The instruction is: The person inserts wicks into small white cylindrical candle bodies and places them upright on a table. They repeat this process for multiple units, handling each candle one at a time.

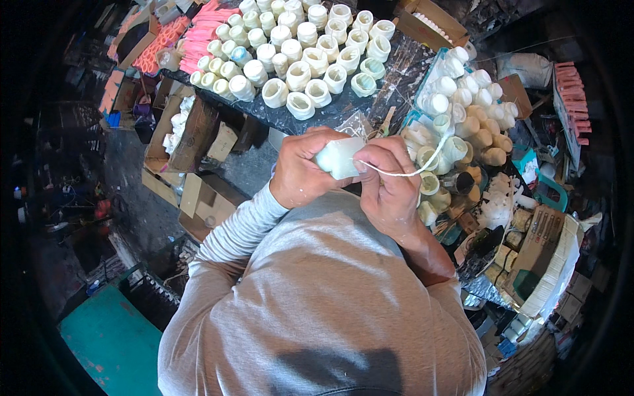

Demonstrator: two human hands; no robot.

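Note:
In front of my chest, my left hand (300,168) is closed around a pale, whitish block that looks like wax, perhaps a candle (338,157), with one flat face turned up. My right hand (391,181) pinches a white cord (401,175) at the block's right edge. From those fingers the cord curves off to the right, toward the white and cream cylinders. Whether the cord enters the block is hidden by the fingertips.
Many cream, cup-like pieces (300,104) stand on the dark table (264,119) ahead. Pink sticks (206,30) lie at its far left. White cylinders (436,103) are massed at the right. A cardboard box (162,135) sits left, and a green surface (109,336) lies lower left.

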